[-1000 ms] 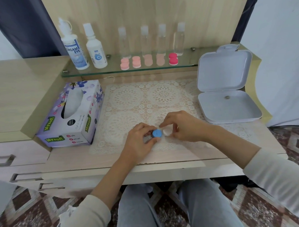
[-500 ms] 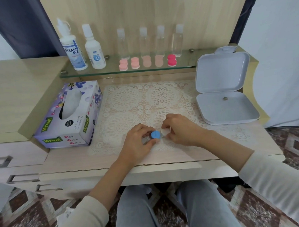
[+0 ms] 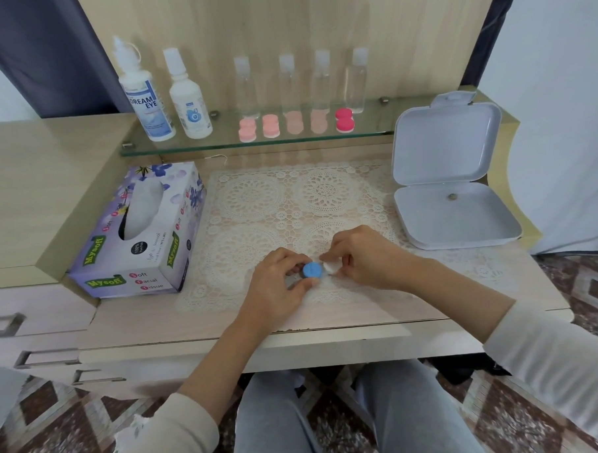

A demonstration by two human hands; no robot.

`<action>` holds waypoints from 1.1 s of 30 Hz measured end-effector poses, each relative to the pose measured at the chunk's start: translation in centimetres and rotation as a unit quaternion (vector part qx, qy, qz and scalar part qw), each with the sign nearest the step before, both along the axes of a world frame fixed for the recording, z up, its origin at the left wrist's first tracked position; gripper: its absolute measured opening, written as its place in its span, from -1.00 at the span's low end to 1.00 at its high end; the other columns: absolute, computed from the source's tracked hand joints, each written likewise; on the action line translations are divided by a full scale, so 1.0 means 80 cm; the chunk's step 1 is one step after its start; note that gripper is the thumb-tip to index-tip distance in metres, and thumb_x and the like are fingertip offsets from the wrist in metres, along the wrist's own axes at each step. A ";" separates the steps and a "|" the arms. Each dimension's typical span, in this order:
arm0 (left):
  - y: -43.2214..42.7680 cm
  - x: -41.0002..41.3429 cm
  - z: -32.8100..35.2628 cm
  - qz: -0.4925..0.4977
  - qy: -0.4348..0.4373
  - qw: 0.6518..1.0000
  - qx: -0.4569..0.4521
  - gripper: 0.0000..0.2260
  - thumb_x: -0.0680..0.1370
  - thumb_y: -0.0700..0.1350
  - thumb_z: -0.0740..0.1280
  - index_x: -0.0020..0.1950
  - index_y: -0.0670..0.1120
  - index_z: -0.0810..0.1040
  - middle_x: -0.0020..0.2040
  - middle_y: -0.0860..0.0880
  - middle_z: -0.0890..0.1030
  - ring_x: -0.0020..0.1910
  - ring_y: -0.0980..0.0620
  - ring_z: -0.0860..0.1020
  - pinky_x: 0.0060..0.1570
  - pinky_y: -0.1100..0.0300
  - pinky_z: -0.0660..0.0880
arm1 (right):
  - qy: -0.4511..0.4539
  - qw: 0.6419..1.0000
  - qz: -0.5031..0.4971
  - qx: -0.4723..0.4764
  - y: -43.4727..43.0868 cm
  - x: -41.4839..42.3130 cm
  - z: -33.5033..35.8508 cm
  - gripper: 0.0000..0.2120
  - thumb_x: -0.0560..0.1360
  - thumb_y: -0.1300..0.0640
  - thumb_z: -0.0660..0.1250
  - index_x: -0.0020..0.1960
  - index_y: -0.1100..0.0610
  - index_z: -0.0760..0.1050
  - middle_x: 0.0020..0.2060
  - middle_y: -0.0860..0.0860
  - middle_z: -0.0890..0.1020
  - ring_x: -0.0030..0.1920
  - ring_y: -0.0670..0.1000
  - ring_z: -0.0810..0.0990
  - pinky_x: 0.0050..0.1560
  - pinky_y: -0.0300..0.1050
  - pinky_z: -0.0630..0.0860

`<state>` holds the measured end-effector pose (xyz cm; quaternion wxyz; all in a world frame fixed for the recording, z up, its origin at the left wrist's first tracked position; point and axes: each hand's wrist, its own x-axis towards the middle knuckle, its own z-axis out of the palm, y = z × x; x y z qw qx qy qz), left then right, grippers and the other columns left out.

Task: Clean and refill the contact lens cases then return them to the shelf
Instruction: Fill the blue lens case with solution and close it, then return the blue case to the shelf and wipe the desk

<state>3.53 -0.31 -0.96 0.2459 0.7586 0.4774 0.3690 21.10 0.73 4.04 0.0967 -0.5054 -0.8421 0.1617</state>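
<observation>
A contact lens case lies on the lace mat between my hands. My left hand point(image 3: 279, 282) grips its side with the blue cap point(image 3: 312, 270), fingers and thumb curled round it. My right hand point(image 3: 364, 257) pinches the white cap point(image 3: 328, 268) on the other side, which looks tilted. Several pink and red lens cases point(image 3: 270, 126) stand in a row on the glass shelf point(image 3: 368, 120). Two solution bottles point(image 3: 148, 99) stand at the shelf's left end.
A tissue box point(image 3: 143, 229) sits left of the lace mat point(image 3: 289, 199). An open white plastic box point(image 3: 450, 185) lies at the right. Several small clear bottles point(image 3: 288, 83) line the back of the shelf. Drawer handles show at lower left.
My right hand has curled more over the white cap, which now shows tilted and less exposed. My left hand keeps its grip on the blue-capped side.
</observation>
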 end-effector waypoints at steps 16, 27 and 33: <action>0.002 -0.004 0.005 -0.021 0.011 1.000 0.002 -0.77 0.37 -0.25 0.47 0.01 -0.19 0.62 -0.14 0.12 0.49 -0.14 0.22 0.49 -0.06 0.49 0.37 | 0.048 0.999 0.019 0.008 -0.009 0.004 -0.011 -0.79 0.41 0.32 0.36 0.04 0.25 0.60 -0.03 0.11 0.58 -0.28 -0.10 0.34 -0.27 -0.35 0.24; 0.002 -0.007 0.005 -0.038 0.011 0.999 -0.003 -0.73 0.38 -0.24 0.47 0.07 -0.19 0.61 -0.12 0.19 0.46 -0.07 0.39 0.47 -0.05 0.52 0.36 | 0.060 0.998 0.018 0.019 -0.017 0.005 -0.006 -0.73 0.39 0.36 0.32 0.07 0.21 0.60 -0.04 0.08 0.59 -0.20 -0.09 0.40 -0.17 -0.34 0.30; 0.010 -0.013 0.012 -0.036 0.022 0.999 -0.029 -0.67 0.40 -0.24 0.46 0.15 -0.15 0.58 -0.06 0.07 0.52 -0.09 0.29 0.50 -0.01 0.46 0.40 | 0.042 0.999 0.009 0.004 -0.012 0.005 -0.005 -0.78 0.36 0.26 0.37 0.01 0.21 0.60 -0.08 0.08 0.56 -0.27 -0.10 0.38 -0.21 -0.28 0.36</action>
